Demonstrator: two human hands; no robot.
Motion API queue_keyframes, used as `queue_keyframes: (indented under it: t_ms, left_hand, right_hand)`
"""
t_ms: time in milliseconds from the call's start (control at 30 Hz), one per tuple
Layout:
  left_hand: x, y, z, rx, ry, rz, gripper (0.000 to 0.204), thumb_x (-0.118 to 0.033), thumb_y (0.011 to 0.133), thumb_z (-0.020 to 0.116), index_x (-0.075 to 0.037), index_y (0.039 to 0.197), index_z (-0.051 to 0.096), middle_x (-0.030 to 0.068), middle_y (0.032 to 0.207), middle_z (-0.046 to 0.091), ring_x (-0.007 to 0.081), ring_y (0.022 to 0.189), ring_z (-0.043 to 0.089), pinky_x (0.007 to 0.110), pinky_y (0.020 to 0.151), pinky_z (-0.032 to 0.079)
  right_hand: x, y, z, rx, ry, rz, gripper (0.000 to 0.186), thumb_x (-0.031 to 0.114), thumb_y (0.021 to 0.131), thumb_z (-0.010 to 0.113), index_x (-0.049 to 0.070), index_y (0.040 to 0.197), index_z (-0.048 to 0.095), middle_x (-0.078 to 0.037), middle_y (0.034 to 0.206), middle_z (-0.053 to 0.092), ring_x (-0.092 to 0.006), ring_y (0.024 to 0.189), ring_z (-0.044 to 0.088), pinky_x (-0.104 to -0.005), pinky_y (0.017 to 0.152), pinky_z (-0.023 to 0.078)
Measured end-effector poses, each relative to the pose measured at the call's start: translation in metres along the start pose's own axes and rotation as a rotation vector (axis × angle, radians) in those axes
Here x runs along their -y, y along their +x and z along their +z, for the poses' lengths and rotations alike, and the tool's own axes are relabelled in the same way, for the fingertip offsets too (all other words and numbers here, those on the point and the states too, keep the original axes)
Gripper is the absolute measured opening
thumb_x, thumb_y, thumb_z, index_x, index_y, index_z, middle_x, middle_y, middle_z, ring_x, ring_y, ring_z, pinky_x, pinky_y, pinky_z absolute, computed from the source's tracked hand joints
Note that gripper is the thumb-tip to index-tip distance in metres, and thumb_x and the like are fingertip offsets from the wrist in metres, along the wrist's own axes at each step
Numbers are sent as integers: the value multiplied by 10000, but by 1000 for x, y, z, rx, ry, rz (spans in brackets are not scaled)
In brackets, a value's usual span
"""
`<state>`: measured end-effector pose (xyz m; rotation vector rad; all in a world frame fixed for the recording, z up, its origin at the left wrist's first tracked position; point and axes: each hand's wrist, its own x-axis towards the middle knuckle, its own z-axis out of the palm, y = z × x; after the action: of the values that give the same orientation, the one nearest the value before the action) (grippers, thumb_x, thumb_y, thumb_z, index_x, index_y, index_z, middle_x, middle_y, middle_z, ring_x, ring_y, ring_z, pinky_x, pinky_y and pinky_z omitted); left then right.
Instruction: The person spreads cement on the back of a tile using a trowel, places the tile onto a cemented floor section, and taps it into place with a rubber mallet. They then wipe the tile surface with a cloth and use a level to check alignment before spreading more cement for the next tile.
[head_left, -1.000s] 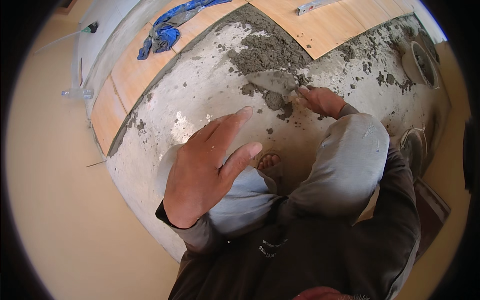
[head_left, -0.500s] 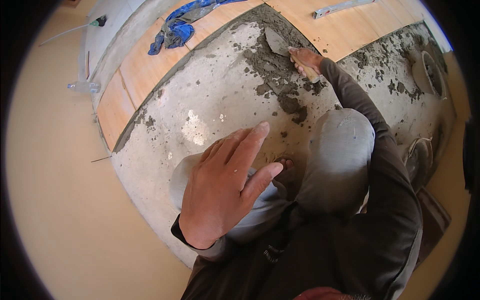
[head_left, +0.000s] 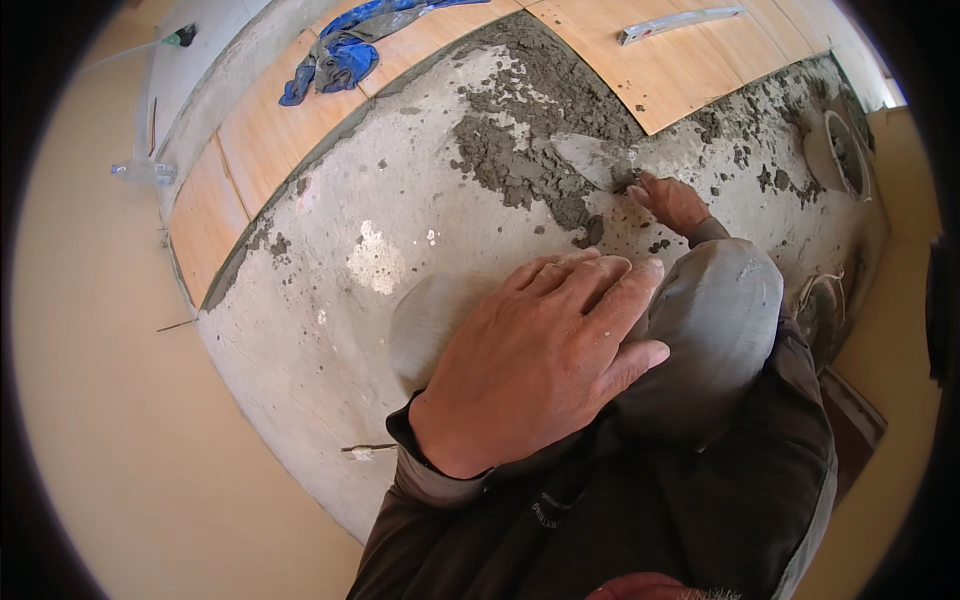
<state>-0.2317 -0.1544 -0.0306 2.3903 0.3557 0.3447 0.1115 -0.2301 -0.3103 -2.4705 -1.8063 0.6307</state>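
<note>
My right hand (head_left: pixel 672 203) is closed around the handle of a trowel (head_left: pixel 590 160), whose pale blade lies low beside the wet grey mortar (head_left: pixel 530 140). That mortar spreads in a rough patch over the concrete floor (head_left: pixel 330 230), up to the laid wood-look tiles (head_left: pixel 690 70). Nearer to me, my left hand (head_left: pixel 540 350) hovers in front of my knees, palm down and fingers stretched, holding nothing. Most of the trowel's handle is hidden by my right hand.
A spirit level (head_left: pixel 680 25) lies on the tiles at the far right, a blue and grey cloth (head_left: pixel 340 60) on those at the left. A mortar-smeared bucket (head_left: pixel 840 155) lies tipped at the right. A clear plastic bottle (head_left: pixel 143 172) is by the left wall.
My right hand has drawn the trowel back toward me and to the right, off the far mortar. The mortar patch looks more spread out. My left hand has shifted right.
</note>
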Motion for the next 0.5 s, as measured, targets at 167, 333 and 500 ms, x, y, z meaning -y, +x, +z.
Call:
queue_keyframes:
  t_ms: [167, 333, 500]
  left_hand:
    - [0, -1, -4, 24, -34, -11, 542, -368, 967, 704, -5, 1358, 606, 198, 1243, 691, 391, 1143, 660, 457, 978, 526]
    - [-4, 10, 1, 18, -60, 48, 518, -356, 979, 691, -2, 1348, 610, 198, 1241, 692, 392, 1122, 662, 452, 965, 530]
    - [-19, 20, 15, 9, -80, 91, 471, -319, 988, 685, 9, 1320, 622, 200, 1229, 694, 399, 1105, 666, 441, 930, 542]
  right_hand:
    - [27, -48, -17, 45, -4, -245, 413, 484, 1040, 557, 105, 1175, 647, -256, 876, 714, -433, 867, 715, -551, 793, 564]
    - [58, 48, -27, 36, -174, -122, 435, 514, 1052, 504, 122, 1179, 646, -198, 931, 747, -400, 905, 730, -534, 817, 571]
    - [64, 102, -51, -139, -65, -63, 430, 475, 1052, 515, 76, 1171, 626, -260, 978, 724, -444, 955, 710, -556, 833, 554]
